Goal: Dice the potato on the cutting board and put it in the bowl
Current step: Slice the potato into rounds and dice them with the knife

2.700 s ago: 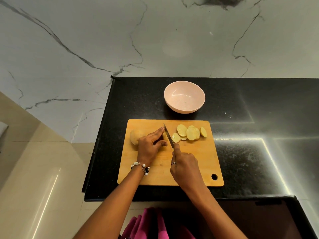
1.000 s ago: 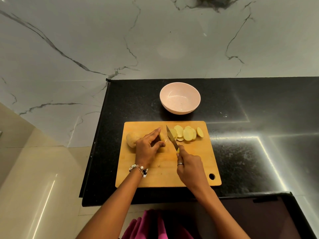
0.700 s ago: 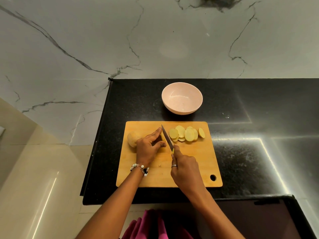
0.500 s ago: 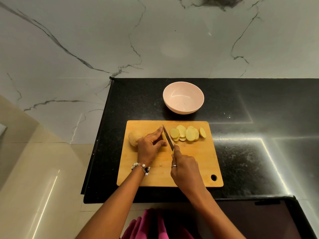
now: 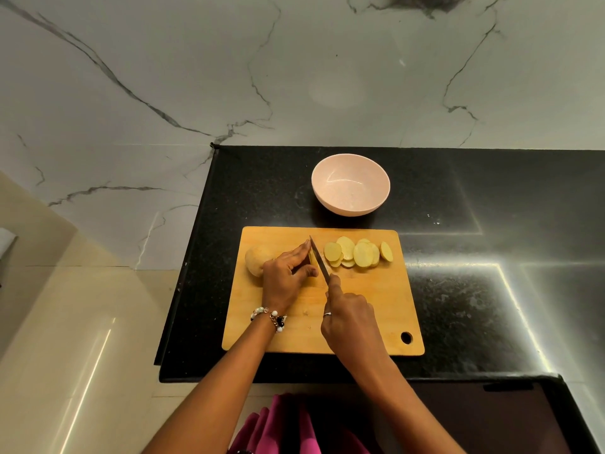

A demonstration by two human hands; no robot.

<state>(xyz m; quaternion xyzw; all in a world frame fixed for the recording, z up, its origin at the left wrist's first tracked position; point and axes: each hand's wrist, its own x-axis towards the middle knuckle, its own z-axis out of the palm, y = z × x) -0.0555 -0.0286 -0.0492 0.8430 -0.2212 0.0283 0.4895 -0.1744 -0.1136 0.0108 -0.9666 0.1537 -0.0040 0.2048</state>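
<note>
There is only one view, from a camera on the person's head. It looks forward and steeply down from above the near edge of the black counter (image 5: 491, 290). The cutting board (image 5: 376, 290) lies at the centre of the frame, rather close, and both forearms enter from the near edge. The marble wall (image 5: 294, 77) fills the far half. The floor (image 5: 82, 322) shows at the left.

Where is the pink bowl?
The bowl sits on the black counter, just behind the cutting board, near the middle of the head view.
</note>
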